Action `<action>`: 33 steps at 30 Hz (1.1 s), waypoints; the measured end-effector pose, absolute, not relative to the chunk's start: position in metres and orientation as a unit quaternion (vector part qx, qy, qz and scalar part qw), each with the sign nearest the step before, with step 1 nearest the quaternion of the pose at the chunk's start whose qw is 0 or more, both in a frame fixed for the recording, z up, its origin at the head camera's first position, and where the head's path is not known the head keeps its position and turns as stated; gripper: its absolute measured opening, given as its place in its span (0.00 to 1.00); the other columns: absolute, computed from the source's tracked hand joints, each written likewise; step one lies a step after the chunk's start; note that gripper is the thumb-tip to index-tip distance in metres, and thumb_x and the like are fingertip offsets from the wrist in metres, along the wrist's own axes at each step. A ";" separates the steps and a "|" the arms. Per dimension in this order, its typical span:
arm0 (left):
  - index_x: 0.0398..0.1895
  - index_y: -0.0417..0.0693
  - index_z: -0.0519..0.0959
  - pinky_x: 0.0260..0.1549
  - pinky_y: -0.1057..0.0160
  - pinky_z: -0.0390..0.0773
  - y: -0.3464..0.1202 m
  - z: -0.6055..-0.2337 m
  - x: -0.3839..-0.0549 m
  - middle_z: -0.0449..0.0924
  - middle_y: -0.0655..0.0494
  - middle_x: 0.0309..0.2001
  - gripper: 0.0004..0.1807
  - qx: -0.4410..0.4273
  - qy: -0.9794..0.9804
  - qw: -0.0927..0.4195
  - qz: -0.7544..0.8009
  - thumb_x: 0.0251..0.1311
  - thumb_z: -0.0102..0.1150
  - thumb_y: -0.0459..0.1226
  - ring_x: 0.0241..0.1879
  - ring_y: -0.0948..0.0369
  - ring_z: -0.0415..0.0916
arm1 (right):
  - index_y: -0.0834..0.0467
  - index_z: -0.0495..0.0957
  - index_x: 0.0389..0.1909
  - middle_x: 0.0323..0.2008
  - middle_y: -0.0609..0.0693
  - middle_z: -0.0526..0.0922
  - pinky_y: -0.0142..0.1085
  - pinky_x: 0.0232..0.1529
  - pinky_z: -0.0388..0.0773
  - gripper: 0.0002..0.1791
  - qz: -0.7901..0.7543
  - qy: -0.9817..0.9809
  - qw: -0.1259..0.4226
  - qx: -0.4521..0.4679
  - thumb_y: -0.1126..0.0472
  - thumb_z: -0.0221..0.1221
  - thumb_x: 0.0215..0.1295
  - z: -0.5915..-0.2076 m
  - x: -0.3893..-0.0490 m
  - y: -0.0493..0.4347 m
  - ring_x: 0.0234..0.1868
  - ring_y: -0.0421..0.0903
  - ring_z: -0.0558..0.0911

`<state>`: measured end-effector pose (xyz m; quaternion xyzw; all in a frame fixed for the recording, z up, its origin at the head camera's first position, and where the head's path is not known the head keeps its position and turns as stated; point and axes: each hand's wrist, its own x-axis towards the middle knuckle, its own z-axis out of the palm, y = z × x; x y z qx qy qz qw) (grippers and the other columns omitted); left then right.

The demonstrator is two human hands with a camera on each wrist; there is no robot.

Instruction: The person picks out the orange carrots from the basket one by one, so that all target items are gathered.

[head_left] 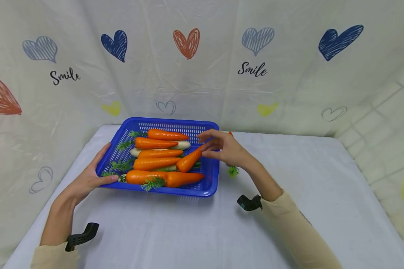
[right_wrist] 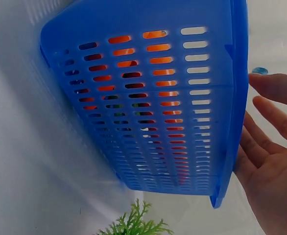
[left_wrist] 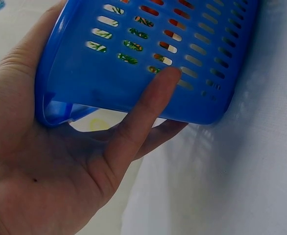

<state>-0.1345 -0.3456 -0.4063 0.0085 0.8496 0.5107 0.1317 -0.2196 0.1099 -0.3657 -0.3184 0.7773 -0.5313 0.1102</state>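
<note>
Basket (head_left: 188, 192), blue, tilted on the desk (head_left: 306, 175) between both sets of fingers. Left hand (head_left: 87, 181) grips its near corner, thumb over the rim, fingers along the outer wall. Right hand (head_left: 226, 148) hangs over the opposite rim, fingers loose, apart; I can't tell if they touch the carrot (head_left: 189, 161) whose tip ends beside them. I judge the step: settling that carrot. Next calls for a gentle release, basket steady. Carrot glossy orange, slanted, narrowing toward the right fingers.

Blue slotted basket (head_left: 207, 180) left of centre, orange carrots (head_left: 155, 163), green leaves (head_left: 123, 145), white tablecloth (head_left: 175, 228) below, beige sleeves (head_left: 299, 228), pale backdrop (head_left: 219, 22) above with red, blue and yellow hearts (head_left: 116, 45), black lettering (head_left: 252, 70).
</note>
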 end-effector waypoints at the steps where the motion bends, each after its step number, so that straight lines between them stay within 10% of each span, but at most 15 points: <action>1: 0.83 0.79 0.26 0.70 0.23 0.55 -0.346 -0.406 -0.135 0.32 0.35 0.84 0.60 0.008 0.850 0.132 0.510 0.67 0.65 0.44 0.75 0.30 0.46 | 0.59 0.75 0.66 0.60 0.58 0.82 0.48 0.61 0.83 0.26 -0.525 0.781 0.110 -0.321 0.66 0.67 0.68 -0.365 -0.220 0.109 0.57 0.58 0.86; 33: 0.82 0.82 0.28 0.70 0.24 0.58 -0.345 -0.408 -0.135 0.32 0.35 0.84 0.59 0.009 0.849 0.127 0.513 0.68 0.64 0.43 0.75 0.31 0.47 | 0.58 0.78 0.67 0.66 0.55 0.82 0.49 0.72 0.74 0.30 -0.347 0.832 0.224 -0.369 0.67 0.71 0.63 -0.362 -0.252 0.083 0.69 0.55 0.79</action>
